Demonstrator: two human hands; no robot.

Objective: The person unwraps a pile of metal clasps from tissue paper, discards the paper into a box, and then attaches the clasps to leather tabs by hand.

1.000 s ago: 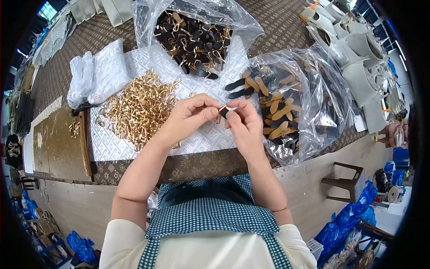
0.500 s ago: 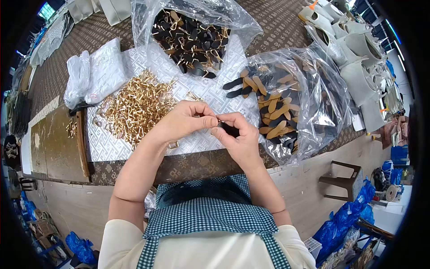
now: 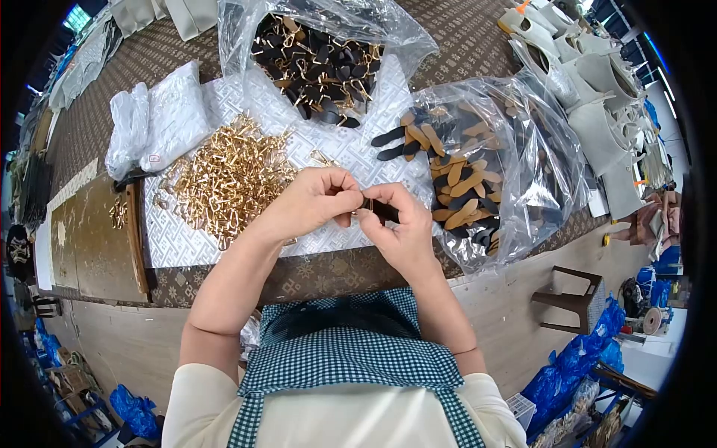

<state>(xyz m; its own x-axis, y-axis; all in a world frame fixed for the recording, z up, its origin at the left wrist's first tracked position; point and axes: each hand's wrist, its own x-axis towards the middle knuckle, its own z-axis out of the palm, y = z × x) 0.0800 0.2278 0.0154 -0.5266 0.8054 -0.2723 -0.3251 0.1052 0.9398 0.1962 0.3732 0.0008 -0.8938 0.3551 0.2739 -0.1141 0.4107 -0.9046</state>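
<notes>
Both hands meet over the front edge of the table. My right hand [image 3: 403, 228] is closed on a black leather tab [image 3: 386, 211], which lies between thumb and fingers. My left hand [image 3: 321, 201] pinches the tab's other end, where a bit of gold metal shows; the fingers hide most of it. To the left of my hands lies a heap of gold metal clasps [image 3: 228, 179]. Loose tabs, black and tan [image 3: 467, 187], spill from a clear plastic bag [image 3: 534, 157] on the right. Another clear bag [image 3: 396, 33] at the back holds black tabs fitted with gold clasps [image 3: 321, 67].
White plastic packets [image 3: 175, 116] lie at the back left. A worn board [image 3: 93, 239] with a wooden edge strip and a few clasps lies at far left. Pale bags [image 3: 597, 97] line the right side. A brown stool [image 3: 571, 302] stands on the floor; a person [image 3: 650, 224] is partly visible beyond.
My fingers have shifted slightly around the black tab, and its black end now shows between the two hands. The person at far right has moved further into view.
</notes>
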